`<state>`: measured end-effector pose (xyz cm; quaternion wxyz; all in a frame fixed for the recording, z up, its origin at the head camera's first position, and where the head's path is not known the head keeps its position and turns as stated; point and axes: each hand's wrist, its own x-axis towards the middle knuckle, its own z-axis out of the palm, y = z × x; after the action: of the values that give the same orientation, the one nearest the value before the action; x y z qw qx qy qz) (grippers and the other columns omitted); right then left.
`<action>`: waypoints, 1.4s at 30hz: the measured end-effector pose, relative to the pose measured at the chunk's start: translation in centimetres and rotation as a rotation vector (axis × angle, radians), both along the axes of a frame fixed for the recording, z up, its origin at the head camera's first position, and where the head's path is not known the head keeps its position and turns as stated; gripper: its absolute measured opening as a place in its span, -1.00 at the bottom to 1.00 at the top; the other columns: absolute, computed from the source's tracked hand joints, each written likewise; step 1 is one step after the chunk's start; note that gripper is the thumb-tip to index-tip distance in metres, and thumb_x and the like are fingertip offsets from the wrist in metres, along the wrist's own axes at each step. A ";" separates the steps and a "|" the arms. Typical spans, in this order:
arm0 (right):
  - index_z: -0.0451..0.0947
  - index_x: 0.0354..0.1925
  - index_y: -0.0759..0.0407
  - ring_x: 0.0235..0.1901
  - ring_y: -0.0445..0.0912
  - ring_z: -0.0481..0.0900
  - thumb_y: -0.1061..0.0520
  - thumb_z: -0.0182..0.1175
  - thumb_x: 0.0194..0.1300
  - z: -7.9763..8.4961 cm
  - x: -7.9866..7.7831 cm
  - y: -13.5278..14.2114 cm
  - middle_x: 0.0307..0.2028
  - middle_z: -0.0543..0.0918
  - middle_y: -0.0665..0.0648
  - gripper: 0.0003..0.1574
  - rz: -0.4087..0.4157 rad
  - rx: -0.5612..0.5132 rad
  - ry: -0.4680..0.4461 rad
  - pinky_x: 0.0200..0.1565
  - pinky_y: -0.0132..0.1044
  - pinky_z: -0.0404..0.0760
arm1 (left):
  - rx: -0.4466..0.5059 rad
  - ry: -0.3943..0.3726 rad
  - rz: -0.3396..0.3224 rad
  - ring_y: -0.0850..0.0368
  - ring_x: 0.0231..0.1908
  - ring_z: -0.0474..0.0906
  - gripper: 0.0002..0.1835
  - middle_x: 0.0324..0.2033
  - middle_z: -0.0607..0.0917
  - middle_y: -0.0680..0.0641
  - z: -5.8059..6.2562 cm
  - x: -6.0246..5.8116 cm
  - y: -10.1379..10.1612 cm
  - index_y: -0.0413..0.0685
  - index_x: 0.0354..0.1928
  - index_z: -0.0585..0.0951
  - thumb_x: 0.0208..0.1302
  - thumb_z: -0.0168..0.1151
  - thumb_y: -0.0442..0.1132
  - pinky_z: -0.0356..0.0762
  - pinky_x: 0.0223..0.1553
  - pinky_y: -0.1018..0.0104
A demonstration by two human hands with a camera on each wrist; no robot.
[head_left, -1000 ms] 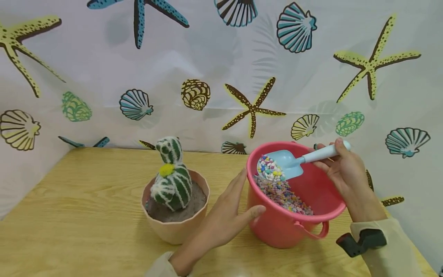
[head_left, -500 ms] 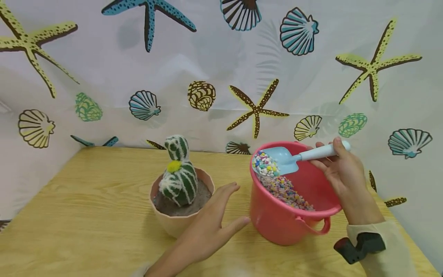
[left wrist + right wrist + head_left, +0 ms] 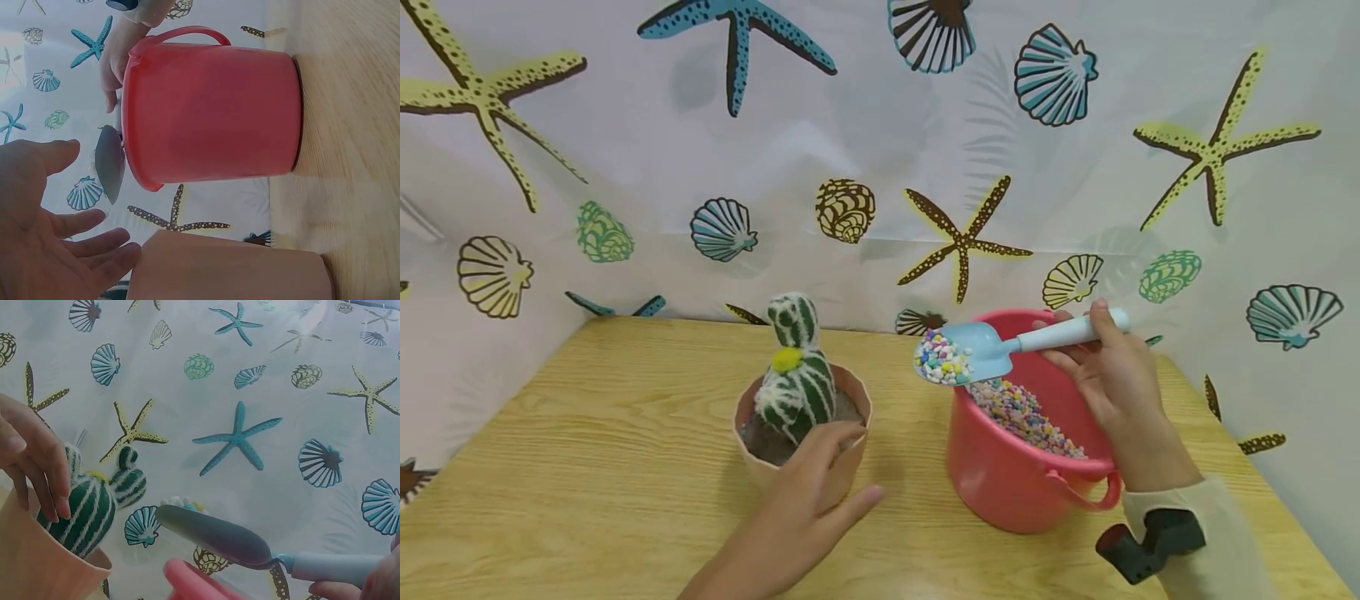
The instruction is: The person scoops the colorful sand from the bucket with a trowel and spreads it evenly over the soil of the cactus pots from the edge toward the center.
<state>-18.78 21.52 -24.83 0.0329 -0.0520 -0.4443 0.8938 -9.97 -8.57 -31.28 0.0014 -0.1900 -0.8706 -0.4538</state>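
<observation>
My right hand (image 3: 1120, 383) grips the white handle of a light blue hand trowel (image 3: 988, 346). Small multicoloured pebbles (image 3: 942, 363) lie heaped on its blade, which juts past the left rim of a pink bucket (image 3: 1015, 479). More pebbles (image 3: 1026, 417) cover the bucket's bottom. To the left, a green cactus (image 3: 801, 392) with white fuzz and a yellow flower stands in grey soil inside a peach pot (image 3: 846, 471). With fingers loosely bent, my left hand (image 3: 793, 504) has its fingertips right at the pot's near rim, as the left wrist view also shows.
Both containers stand on a light wooden table (image 3: 595, 467). Behind it hangs a pale cloth (image 3: 850, 108) printed with shells and starfish. A handle (image 3: 1101, 496) sticks out low at the bucket's front. A black device (image 3: 1150, 546) is strapped to the right sleeve.
The loaded trowel has moved left, from over the bucket to past its rim. My left hand has left the bucket's side and gone left to the pot's rim.
</observation>
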 end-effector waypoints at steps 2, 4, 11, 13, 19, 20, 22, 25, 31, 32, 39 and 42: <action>0.19 0.01 0.08 -0.21 -0.03 0.69 -0.04 0.03 0.36 0.1 0.2 -0.6 -0.07 0.46 0.15 -0.62 -0.005 0.027 -0.010 -0.08 -0.08 0.54 | 0.012 -0.018 0.005 0.06 0.26 0.31 -0.42 0.21 0.39 0.02 -0.1 0.3 -0.5 0.07 0.25 0.33 0.29 0.13 0.17 0.38 0.18 -0.03; 0.19 0.00 0.08 -0.26 -0.01 0.71 -0.04 0.00 0.39 0.2 0.4 -1.3 -0.11 0.47 0.14 -0.66 -0.001 0.056 -0.008 -0.10 -0.10 0.57 | 0.010 -0.009 0.014 0.04 0.25 0.33 -0.43 0.19 0.39 0.02 -0.2 0.5 -0.9 0.05 0.24 0.34 0.29 0.13 0.15 0.41 0.16 -0.01; 0.23 -0.01 0.08 -0.22 -0.03 0.68 -0.04 -0.02 0.40 0.7 1.0 -3.6 -0.08 0.42 0.16 -0.69 0.008 0.110 -0.030 -0.06 -0.10 0.56 | -0.036 0.039 0.110 0.14 0.03 0.39 -0.61 -0.02 0.41 0.02 -0.6 1.0 -2.5 -0.03 0.06 0.43 0.32 0.18 0.00 0.50 0.03 0.13; 0.23 -0.04 0.08 -0.17 -0.01 0.66 -0.04 -0.04 0.41 0.8 0.9 -4.2 -0.05 0.40 0.18 -0.71 0.005 0.127 -0.035 -0.02 -0.09 0.52 | -0.046 0.065 0.143 0.19 -0.08 0.37 -0.69 -0.11 0.40 0.01 -0.8 1.0 -2.9 -0.03 -0.04 0.45 0.32 0.20 -0.04 0.51 -0.07 0.21; 0.23 -0.09 0.11 -0.18 0.01 0.66 -0.01 -0.02 0.41 1.0 0.8 -5.3 -0.10 0.42 0.16 -0.74 0.010 0.101 -0.028 -0.03 -0.07 0.53 | -0.058 0.174 0.235 0.21 -0.27 0.32 -0.78 -0.24 0.40 -0.03 -1.4 0.6 -4.3 -0.10 -0.18 0.46 0.30 0.24 -0.14 0.50 -0.25 0.33; 0.24 -0.09 0.11 -0.19 0.01 0.67 -0.01 -0.01 0.40 1.0 0.8 -5.4 -0.13 0.44 0.16 -0.74 0.015 0.086 -0.026 -0.05 -0.07 0.55 | -0.064 0.181 0.249 0.20 -0.28 0.32 -0.77 -0.24 0.40 -0.04 -1.5 0.5 -4.6 -0.12 -0.18 0.46 0.30 0.24 -0.14 0.49 -0.26 0.33; 0.25 -0.08 0.12 -0.20 0.02 0.68 0.00 0.01 0.39 1.0 0.9 -5.6 -0.17 0.50 0.14 -0.73 0.028 0.058 -0.024 -0.09 -0.09 0.59 | -0.079 0.185 0.279 0.17 -0.26 0.31 -0.73 -0.22 0.40 -0.06 -1.7 0.2 -5.1 -0.14 -0.15 0.45 0.29 0.25 -0.12 0.48 -0.25 0.31; 0.26 -0.08 0.12 -0.17 0.02 0.66 0.00 0.03 0.38 0.9 0.9 -6.0 -0.22 0.55 0.12 -0.72 0.042 0.055 -0.021 -0.13 -0.13 0.64 | -0.080 0.192 0.324 0.09 -0.21 0.31 -0.62 -0.17 0.37 -0.12 -1.9 -0.4 -5.8 -0.20 -0.08 0.42 0.25 0.29 -0.09 0.47 -0.22 0.24; 0.28 -0.10 0.09 -0.17 -0.01 0.63 -0.01 0.05 0.37 0.8 0.8 -6.5 -0.27 0.59 0.09 -0.74 0.037 0.079 -0.029 -0.14 -0.16 0.65 | -0.012 0.167 0.345 -0.10 0.01 0.25 -0.31 0.05 0.26 -0.29 -2.3 -2.2 -7.1 -0.31 0.15 0.28 0.15 0.37 -0.05 0.41 -0.02 -0.01; 0.29 -0.11 0.09 -0.18 -0.02 0.62 -0.01 0.05 0.36 0.9 0.8 -6.6 -0.27 0.59 0.09 -0.75 0.035 0.079 -0.032 -0.13 -0.16 0.65 | 0.002 0.144 0.332 -0.13 0.06 0.22 -0.26 0.09 0.23 -0.31 -2.3 -2.5 -7.3 -0.31 0.19 0.25 0.15 0.37 -0.04 0.41 0.02 -0.06; 0.30 -0.12 0.14 -0.28 -0.04 0.70 0.01 0.03 0.38 0.9 0.6 -6.9 -0.31 0.58 0.10 -0.75 0.026 0.111 -0.005 -0.13 -0.15 0.64 | 0.047 -0.093 0.160 -0.39 0.35 0.01 0.03 0.38 -0.03 -0.37 -2.7 -4.7 -8.5 -0.17 0.45 -0.07 0.15 0.34 0.06 0.20 0.23 -0.30; 0.31 -0.09 0.15 -0.26 -0.05 0.70 0.01 -0.01 0.42 0.8 0.5 -7.3 -0.25 0.56 0.12 -0.75 0.028 0.181 -0.002 -0.09 -0.14 0.62 | 0.056 -0.117 0.096 -0.37 0.41 -0.07 0.11 0.44 -0.06 -0.34 -3.0 -5.3 -9.0 -0.15 0.48 -0.18 0.14 0.36 0.03 0.10 0.26 -0.34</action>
<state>-18.32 14.17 -24.02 0.0247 -0.0438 -0.5240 0.8503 -15.32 -17.62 -34.31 -0.0223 -0.1211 -0.8643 -0.4878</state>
